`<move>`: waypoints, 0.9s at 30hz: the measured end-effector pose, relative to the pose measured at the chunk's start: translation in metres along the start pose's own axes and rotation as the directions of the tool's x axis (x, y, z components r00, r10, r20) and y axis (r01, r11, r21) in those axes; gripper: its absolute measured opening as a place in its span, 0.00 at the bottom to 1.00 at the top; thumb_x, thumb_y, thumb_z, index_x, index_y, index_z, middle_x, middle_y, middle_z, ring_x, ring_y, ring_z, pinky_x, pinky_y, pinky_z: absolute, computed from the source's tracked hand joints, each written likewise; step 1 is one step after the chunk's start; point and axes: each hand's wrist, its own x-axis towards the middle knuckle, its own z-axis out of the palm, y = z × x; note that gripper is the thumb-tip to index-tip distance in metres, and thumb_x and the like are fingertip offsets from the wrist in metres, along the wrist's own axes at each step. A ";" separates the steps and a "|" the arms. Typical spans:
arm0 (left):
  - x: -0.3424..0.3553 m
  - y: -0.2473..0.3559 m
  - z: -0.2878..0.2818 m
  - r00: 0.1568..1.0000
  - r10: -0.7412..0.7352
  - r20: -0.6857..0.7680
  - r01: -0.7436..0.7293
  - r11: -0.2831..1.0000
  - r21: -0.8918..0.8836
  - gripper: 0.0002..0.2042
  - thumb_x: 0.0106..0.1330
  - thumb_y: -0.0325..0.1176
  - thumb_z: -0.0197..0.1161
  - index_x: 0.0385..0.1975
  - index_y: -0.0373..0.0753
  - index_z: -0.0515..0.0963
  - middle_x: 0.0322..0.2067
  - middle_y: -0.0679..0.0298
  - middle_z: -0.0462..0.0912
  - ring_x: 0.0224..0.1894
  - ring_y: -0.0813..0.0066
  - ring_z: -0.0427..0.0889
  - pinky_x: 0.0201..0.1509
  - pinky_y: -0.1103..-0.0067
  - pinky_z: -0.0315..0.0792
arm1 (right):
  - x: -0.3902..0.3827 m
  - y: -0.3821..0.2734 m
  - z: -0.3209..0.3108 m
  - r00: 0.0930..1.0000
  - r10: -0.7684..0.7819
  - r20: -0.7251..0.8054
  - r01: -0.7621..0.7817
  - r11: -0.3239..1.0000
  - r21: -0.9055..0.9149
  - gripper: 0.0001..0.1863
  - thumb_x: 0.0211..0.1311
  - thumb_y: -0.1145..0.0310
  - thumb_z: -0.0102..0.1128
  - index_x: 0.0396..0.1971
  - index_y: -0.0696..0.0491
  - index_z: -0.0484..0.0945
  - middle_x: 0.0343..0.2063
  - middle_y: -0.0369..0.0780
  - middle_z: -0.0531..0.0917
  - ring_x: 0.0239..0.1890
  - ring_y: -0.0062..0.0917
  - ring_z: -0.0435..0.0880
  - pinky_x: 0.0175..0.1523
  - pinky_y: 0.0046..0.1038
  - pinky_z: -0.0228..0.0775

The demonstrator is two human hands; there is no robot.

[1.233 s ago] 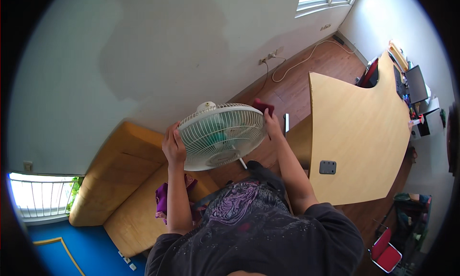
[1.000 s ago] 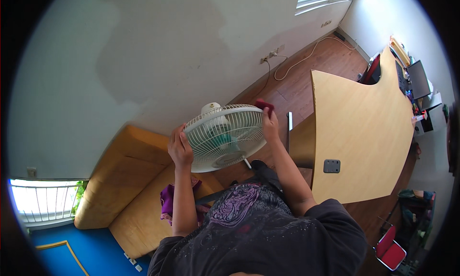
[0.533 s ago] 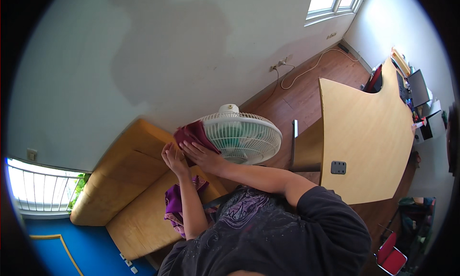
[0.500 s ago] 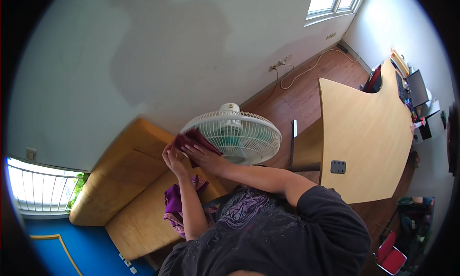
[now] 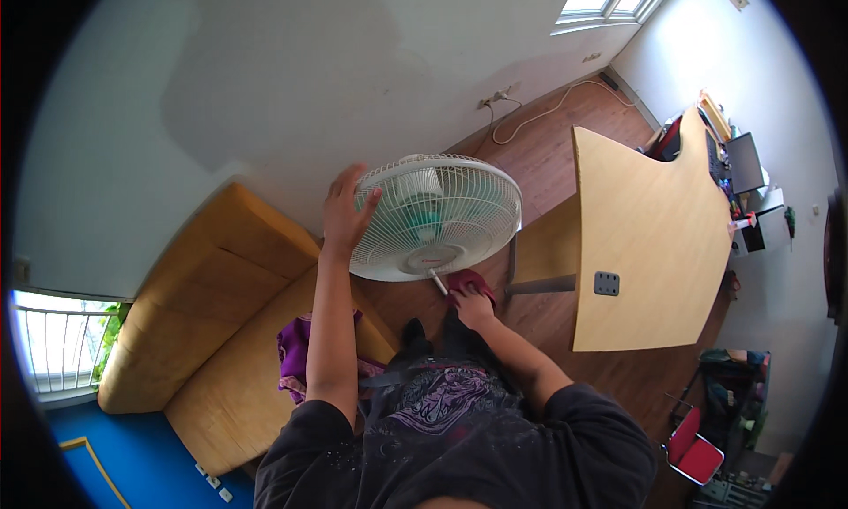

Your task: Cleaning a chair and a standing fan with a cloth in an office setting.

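Our left hand (image 5: 346,218) is spread at the near-left rim of the white fan (image 5: 430,260), thumb apart from the fingers and over the front grille; how firmly it presses, if at all, we cannot tell. Our right hand (image 5: 474,308) is closed on a dark red cloth (image 5: 468,281), below the fan's front and just beside its white pole (image 5: 439,283) (whether cloth and pole touch is hard to make out).

Half a second ago both hands were together by the fan's left side, with the cloth under the right one. Now they have parted: the cloth has gone down and to the right with our right hand, while the left has moved up to the rim. So the two work separate places, one up at the grille, one low by the pole.

Left of our left hand is a tan sofa (image 5: 212,271), with a purple cloth (image 5: 295,350) beside that forearm; right of our right hand stands a wooden desk (image 5: 654,235).
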 end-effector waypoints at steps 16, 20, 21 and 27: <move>-0.002 -0.023 0.005 0.978 -0.181 0.104 0.201 0.949 -0.242 0.19 0.73 0.47 0.49 0.48 0.39 0.78 0.44 0.56 0.81 0.47 0.58 0.80 0.51 0.70 0.72 | 0.109 -0.123 -0.260 0.591 0.196 -0.782 0.025 0.965 0.261 0.36 0.51 0.70 0.54 0.65 0.39 0.65 0.71 0.42 0.56 0.73 0.47 0.45 0.71 0.57 0.20; -0.003 -0.056 0.001 0.965 -0.217 0.150 0.256 0.908 -0.331 0.21 0.74 0.48 0.47 0.50 0.36 0.76 0.47 0.58 0.79 0.50 0.67 0.76 0.57 0.74 0.67 | 0.110 -0.111 -0.197 0.646 -0.245 -0.723 0.070 0.962 -0.263 0.36 0.51 0.66 0.58 0.65 0.37 0.66 0.70 0.41 0.57 0.72 0.43 0.50 0.71 0.57 0.26; -0.002 -0.056 0.001 0.964 -0.218 0.153 0.258 0.908 -0.330 0.21 0.74 0.48 0.47 0.50 0.36 0.76 0.47 0.58 0.79 0.50 0.67 0.76 0.57 0.74 0.67 | 0.103 -0.100 -0.174 0.619 -0.448 -0.645 0.092 0.857 -0.507 0.36 0.50 0.65 0.58 0.64 0.37 0.67 0.70 0.41 0.58 0.71 0.45 0.52 0.71 0.56 0.28; -0.001 -0.044 0.004 0.967 -0.214 0.135 0.247 0.918 -0.311 0.19 0.73 0.46 0.49 0.48 0.38 0.77 0.44 0.54 0.80 0.48 0.59 0.78 0.53 0.70 0.69 | 0.050 -0.079 -0.078 0.798 0.185 -0.573 -0.103 0.980 0.173 0.33 0.58 0.64 0.56 0.66 0.41 0.63 0.67 0.47 0.60 0.68 0.36 0.59 0.71 0.52 0.38</move>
